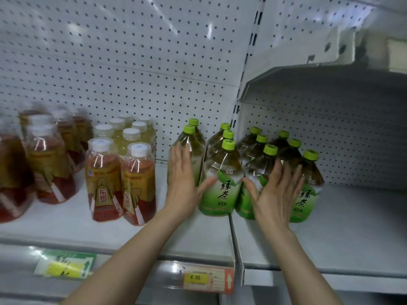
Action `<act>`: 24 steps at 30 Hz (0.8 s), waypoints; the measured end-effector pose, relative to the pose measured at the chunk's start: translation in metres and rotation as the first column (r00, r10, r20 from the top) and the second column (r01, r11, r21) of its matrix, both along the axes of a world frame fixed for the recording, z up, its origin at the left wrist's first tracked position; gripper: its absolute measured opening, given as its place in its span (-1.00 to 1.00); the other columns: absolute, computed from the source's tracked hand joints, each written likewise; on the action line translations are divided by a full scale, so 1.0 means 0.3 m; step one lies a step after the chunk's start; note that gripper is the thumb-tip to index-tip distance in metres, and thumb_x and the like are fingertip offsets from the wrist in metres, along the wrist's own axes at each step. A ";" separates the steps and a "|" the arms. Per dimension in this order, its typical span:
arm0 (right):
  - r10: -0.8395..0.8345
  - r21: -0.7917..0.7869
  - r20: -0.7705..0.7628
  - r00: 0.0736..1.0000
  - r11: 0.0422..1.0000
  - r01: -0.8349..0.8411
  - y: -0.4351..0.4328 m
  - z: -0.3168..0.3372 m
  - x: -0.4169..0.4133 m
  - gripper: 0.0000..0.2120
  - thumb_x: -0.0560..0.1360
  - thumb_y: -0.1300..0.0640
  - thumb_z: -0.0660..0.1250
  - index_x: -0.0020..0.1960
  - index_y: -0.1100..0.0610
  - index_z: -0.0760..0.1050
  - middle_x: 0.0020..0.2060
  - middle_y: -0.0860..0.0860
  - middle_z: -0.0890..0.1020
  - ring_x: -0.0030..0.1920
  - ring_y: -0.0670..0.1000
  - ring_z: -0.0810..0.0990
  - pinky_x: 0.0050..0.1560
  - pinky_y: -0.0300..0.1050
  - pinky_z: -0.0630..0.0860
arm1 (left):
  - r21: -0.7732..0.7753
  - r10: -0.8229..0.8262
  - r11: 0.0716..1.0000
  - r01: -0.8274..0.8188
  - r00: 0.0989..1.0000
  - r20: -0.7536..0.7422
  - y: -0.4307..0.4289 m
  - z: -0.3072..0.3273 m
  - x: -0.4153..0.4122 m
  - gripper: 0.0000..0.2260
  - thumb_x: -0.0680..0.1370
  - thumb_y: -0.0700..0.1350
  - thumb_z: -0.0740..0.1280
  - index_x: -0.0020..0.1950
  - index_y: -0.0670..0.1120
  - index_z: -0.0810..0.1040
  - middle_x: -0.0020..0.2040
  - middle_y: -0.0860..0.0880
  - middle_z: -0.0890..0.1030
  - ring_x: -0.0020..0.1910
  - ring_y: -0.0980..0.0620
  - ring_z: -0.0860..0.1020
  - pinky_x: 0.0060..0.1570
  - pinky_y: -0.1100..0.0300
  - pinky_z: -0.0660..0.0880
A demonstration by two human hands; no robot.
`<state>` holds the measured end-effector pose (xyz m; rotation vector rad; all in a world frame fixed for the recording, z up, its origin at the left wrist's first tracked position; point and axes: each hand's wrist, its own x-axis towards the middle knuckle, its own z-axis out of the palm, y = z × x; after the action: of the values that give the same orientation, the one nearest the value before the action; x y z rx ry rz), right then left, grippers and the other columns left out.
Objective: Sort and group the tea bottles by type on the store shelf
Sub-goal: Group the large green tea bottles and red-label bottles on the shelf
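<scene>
Left hand (pixel 181 186) fingers straight, together, flat against the front of a green tea bottle (pixel 193 148); thumb splayed right toward the centre bottle (pixel 221 172). Right hand (pixel 277 194) fingers straight, slightly apart, flat on the next front bottle (pixel 256 166); thumb points left toward the same centre bottle, so it sits between both thumbs. Blur, so exact contact is unclear. All green tea bottles are upright, long axis vertical, green caps up, labels facing out, packed in rows running back from the fingers; one more front bottle (pixel 308 192) is just right of the right hand. Bare shelf (pixel 352 216) lies right of it and in front, toward the wrists. Left of the left hand, a small gap, then red tea bottles (pixel 103 181) and pale yellow bottles (pixel 130 139) behind them, white caps, upright. Behind everything is a white pegboard (pixel 132 62). An upper shelf (pixel 330 84) overhangs above the right hand. On the front rail are a price tag (pixel 207 279) and a green tag (pixel 66 265).
</scene>
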<state>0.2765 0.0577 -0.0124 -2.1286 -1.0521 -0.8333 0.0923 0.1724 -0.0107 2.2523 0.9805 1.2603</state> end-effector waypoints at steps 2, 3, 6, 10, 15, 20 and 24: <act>0.082 0.044 0.042 0.996 0.996 -0.083 -0.001 0.013 -0.024 -0.03 0.47 -0.52 -0.06 0.62 0.15 -0.03 0.57 0.25 0.08 0.59 0.26 -0.10 0.55 0.23 -0.16 | -0.228 0.054 0.973 -0.014 0.984 0.167 0.035 -0.015 -0.018 -0.09 0.47 0.45 0.06 0.58 0.02 -0.32 0.60 0.02 -0.31 0.56 0.03 -0.32 0.49 0.04 -0.26; 0.131 0.033 0.088 0.987 0.990 -0.135 0.008 0.017 -0.042 -0.02 0.47 -0.53 -0.02 0.62 0.13 -0.05 0.57 0.24 0.06 0.59 0.25 -0.11 0.55 0.20 -0.20 | -0.324 0.058 0.946 0.008 0.979 0.196 0.055 -0.018 -0.019 -0.10 0.48 0.44 0.03 0.58 -0.01 -0.33 0.60 0.00 -0.29 0.57 0.01 -0.29 0.48 0.04 -0.26; 0.233 -0.085 0.226 0.946 0.972 -0.219 0.065 0.014 -0.081 -0.01 0.44 -0.52 0.08 0.63 0.09 -0.03 0.58 0.22 0.04 0.59 0.26 -0.11 0.54 0.21 -0.21 | -0.460 0.044 0.886 0.050 0.980 0.192 0.078 -0.026 -0.001 -0.10 0.47 0.44 -0.01 0.59 -0.02 -0.30 0.62 -0.03 -0.22 0.59 0.00 -0.19 0.38 0.14 -0.18; 0.242 -0.143 0.271 0.932 0.967 -0.210 0.129 0.004 -0.072 -0.01 0.40 -0.51 0.08 0.56 0.17 0.09 0.54 0.27 0.19 0.57 0.24 0.02 0.51 0.27 -0.07 | -0.431 0.033 0.902 0.042 0.986 0.165 0.056 -0.068 0.029 -0.17 0.53 0.39 0.05 0.59 0.04 -0.31 0.62 -0.01 -0.22 0.59 -0.02 -0.16 0.42 0.11 -0.12; 0.279 -0.164 0.279 0.919 0.957 -0.240 0.110 0.016 -0.081 -0.04 0.43 -0.50 -0.01 0.57 0.16 0.04 0.55 0.26 0.18 0.57 0.23 0.00 0.53 0.21 -0.10 | -0.402 0.015 0.915 0.040 0.991 0.133 0.040 -0.070 0.012 -0.16 0.53 0.37 0.07 0.59 0.02 -0.31 0.62 -0.04 -0.23 0.58 0.01 -0.20 0.39 0.14 -0.17; 0.177 -0.014 0.206 0.962 0.984 -0.178 0.028 0.016 0.006 -0.22 0.57 -0.35 0.01 0.60 0.13 0.08 0.58 0.20 0.11 0.59 0.21 -0.07 0.56 0.16 -0.14 | -0.013 0.003 1.000 -0.002 0.996 0.092 -0.042 -0.057 0.011 -0.25 0.55 0.36 -0.03 0.62 0.00 -0.15 0.63 0.06 -0.14 0.58 0.15 -0.18 0.53 0.13 -0.06; 0.242 -0.017 0.115 0.963 0.970 -0.242 0.020 0.006 0.052 -0.33 0.63 -0.22 0.08 0.61 0.09 0.02 0.56 0.27 0.10 0.58 0.22 -0.02 0.53 0.22 0.08 | -0.034 -0.076 0.997 0.074 0.996 -0.037 -0.054 -0.054 0.051 -0.27 0.56 0.34 -0.02 0.62 -0.01 -0.09 0.63 0.04 -0.06 0.58 0.15 -0.09 0.51 0.21 -0.08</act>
<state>0.2922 0.0638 -0.0107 -1.9219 -1.3437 -0.8440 0.1077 0.1562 -0.0270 2.2738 0.9142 1.1657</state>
